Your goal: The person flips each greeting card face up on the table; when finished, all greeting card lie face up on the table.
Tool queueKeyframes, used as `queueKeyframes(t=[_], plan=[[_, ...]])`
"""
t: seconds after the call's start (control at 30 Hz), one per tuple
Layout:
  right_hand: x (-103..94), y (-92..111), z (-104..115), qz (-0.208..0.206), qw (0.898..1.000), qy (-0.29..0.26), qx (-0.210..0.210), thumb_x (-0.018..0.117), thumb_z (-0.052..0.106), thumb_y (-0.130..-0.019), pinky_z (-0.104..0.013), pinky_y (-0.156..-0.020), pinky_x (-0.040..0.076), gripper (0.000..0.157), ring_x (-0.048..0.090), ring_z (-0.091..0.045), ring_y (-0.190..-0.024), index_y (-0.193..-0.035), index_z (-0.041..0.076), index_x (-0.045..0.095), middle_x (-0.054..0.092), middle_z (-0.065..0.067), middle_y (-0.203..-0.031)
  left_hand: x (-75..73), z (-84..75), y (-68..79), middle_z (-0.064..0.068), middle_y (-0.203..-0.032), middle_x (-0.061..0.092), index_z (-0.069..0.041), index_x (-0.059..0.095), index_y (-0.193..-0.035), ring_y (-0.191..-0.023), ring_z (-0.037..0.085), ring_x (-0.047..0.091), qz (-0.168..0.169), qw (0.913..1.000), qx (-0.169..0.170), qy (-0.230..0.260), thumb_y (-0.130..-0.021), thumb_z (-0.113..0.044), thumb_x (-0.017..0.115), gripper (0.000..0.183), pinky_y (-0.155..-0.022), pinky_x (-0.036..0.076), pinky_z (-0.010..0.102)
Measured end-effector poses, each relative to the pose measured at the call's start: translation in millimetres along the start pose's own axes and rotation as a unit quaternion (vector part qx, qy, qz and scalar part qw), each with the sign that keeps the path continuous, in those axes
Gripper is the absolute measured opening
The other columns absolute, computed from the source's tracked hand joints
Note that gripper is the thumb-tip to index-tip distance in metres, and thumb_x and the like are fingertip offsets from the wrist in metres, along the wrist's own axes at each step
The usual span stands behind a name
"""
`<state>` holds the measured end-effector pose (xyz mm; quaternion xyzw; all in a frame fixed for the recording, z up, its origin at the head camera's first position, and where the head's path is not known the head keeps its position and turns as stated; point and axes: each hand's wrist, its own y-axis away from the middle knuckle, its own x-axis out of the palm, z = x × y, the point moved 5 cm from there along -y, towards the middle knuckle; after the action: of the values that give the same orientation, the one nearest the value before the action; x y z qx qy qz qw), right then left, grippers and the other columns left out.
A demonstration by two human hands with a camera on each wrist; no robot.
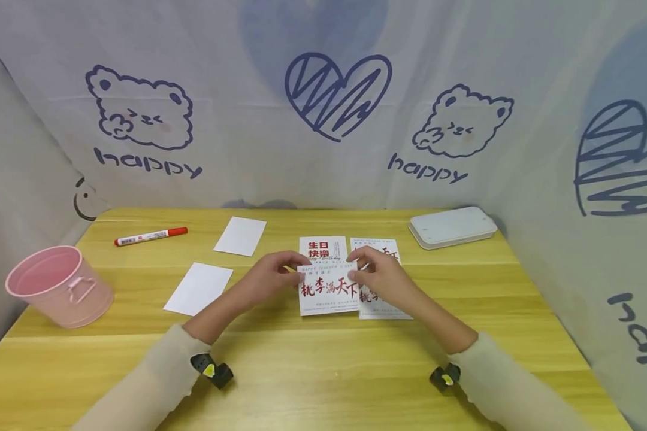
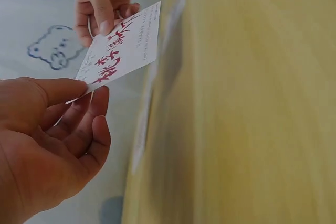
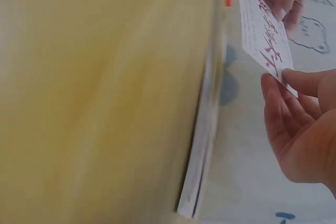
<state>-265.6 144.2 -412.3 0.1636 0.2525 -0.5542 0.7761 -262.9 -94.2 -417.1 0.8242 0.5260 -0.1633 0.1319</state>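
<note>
Both hands hold one white card with red Chinese characters, raised off the table in the wrist views. My left hand pinches its upper left corner between thumb and fingers. At the upper right corner, the right hand grips it the same way. Behind it on the table lies a white card with red birthday lettering, partly covered in the head view. Beside that, a matching red-lettered card shows partly under the right hand. The left wrist view shows the left thumb flat on the held card's face.
Two blank white cards lie left of the hands. A red-capped marker rests at the back left, with a pink bucket in front of it. At the back right sits a white case. A printed curtain hangs behind the table.
</note>
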Motion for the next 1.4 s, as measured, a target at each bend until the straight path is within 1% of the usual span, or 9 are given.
queueKeyframes(t=[0.17, 0.27, 0.53, 0.73, 0.87, 0.97, 1.1, 1.23, 1.4], plan=[[12.5, -11, -10, 0.039, 0.996, 0.083, 0.012, 0.074, 0.02, -0.091, -0.03, -0.066, 0.051, 0.024, 0.058, -0.016, -0.077, -0.114, 0.017, 0.066, 0.064, 0.0, -0.093, 1.7, 14.0, -8.3, 0.01, -0.105, 0.067, -0.007, 0.07, -0.115, -0.085, 0.019, 0.062, 0.017, 0.9988, -0.003, -0.045, -0.095, -0.007, 0.065, 0.02, -0.075, 0.052, 0.03], [18.3, -14, -13, 0.048, 0.989, 0.139, 0.014, 0.075, 0.023, -0.091, -0.03, -0.066, 0.05, 0.024, 0.058, -0.014, -0.076, -0.113, 0.018, 0.067, 0.064, 0.004, -0.092, 3.6, 20.6, -13.2, 0.008, -0.106, 0.068, -0.008, 0.07, -0.115, -0.089, 0.018, 0.061, 0.025, 0.995, -0.008, -0.097, -0.095, -0.008, 0.066, 0.02, -0.08, 0.05, 0.031], [26.6, -21, -13, 0.051, 0.971, 0.235, -0.015, 0.078, 0.022, -0.088, -0.029, -0.071, 0.049, 0.021, 0.057, -0.01, -0.077, -0.107, 0.014, 0.072, 0.063, 0.007, -0.088, 10.4, 23.0, -23.6, 0.007, -0.119, 0.068, -0.01, 0.071, -0.119, -0.112, 0.023, 0.061, 0.03, 0.9645, 0.0, -0.262, -0.095, -0.014, 0.068, 0.024, -0.101, 0.048, 0.043], [27.7, -24, -13, 0.045, 0.963, 0.265, -0.022, 0.079, 0.023, -0.088, -0.029, -0.074, 0.049, 0.019, 0.066, -0.02, -0.102, -0.105, 0.016, 0.073, 0.064, 0.007, -0.089, 11.3, 19.2, -24.9, 0.008, -0.113, 0.067, -0.008, 0.072, -0.116, -0.107, 0.023, 0.062, 0.027, 0.9594, 0.005, -0.281, -0.094, -0.012, 0.07, 0.022, -0.099, 0.049, 0.043], [28.2, -26, -11, 0.052, 0.957, 0.284, -0.026, 0.078, 0.024, -0.089, -0.029, -0.072, 0.048, 0.019, 0.062, -0.018, -0.096, -0.106, 0.017, 0.073, 0.062, 0.005, -0.094, 8.2, 20.6, -25.3, 0.007, -0.113, 0.068, -0.009, 0.073, -0.115, -0.11, 0.024, 0.062, 0.03, 0.9624, 0.014, -0.27, -0.094, -0.012, 0.069, 0.021, -0.101, 0.049, 0.043], [29.6, -30, -5, 0.052, 0.96, 0.273, -0.034, 0.076, 0.025, -0.091, -0.03, -0.073, 0.05, 0.021, 0.058, -0.014, -0.088, -0.11, 0.016, 0.073, 0.064, 0.003, -0.101, -6.5, 24.0, -23.3, 0.008, -0.118, 0.068, -0.01, 0.071, -0.118, -0.11, 0.025, 0.061, 0.019, 0.9712, 0.006, -0.237, -0.096, -0.014, 0.066, 0.022, -0.098, 0.049, 0.044], [36.5, -49, 7, 0.051, 0.976, 0.209, -0.031, 0.073, 0.028, -0.093, -0.032, -0.075, 0.052, 0.029, 0.061, -0.014, -0.092, -0.119, 0.015, 0.07, 0.065, 0.002, -0.11, -45.0, 26.7, -19.2, 0.016, -0.125, 0.066, -0.006, 0.067, -0.124, -0.106, 0.029, 0.063, -0.018, 0.9816, -0.006, -0.19, -0.098, -0.014, 0.062, 0.027, -0.091, 0.051, 0.044], [51.5, -83, 24, 0.064, 0.988, 0.137, -0.034, 0.07, 0.028, -0.096, -0.033, -0.08, 0.052, 0.038, 0.061, -0.018, -0.099, -0.13, 0.012, 0.065, 0.066, -0.003, -0.117, -90.2, 39.1, -19.2, 0.021, -0.126, 0.064, -0.001, 0.064, -0.126, -0.106, 0.035, 0.064, -0.056, 0.9825, -0.027, -0.176, -0.099, -0.012, 0.062, 0.03, -0.085, 0.053, 0.042], [75.2, -130, 39, 0.081, 0.992, 0.084, -0.044, 0.068, 0.025, -0.098, -0.033, -0.084, 0.052, 0.045, 0.059, -0.022, -0.109, -0.139, 0.008, 0.058, 0.062, -0.011, -0.129, -133.9, 68.4, -16.9, 0.022, -0.125, 0.061, 0.0, 0.061, -0.129, -0.112, 0.034, 0.057, -0.082, 0.9776, -0.09, -0.171, -0.1, -0.016, 0.062, 0.033, -0.092, 0.048, 0.042]])
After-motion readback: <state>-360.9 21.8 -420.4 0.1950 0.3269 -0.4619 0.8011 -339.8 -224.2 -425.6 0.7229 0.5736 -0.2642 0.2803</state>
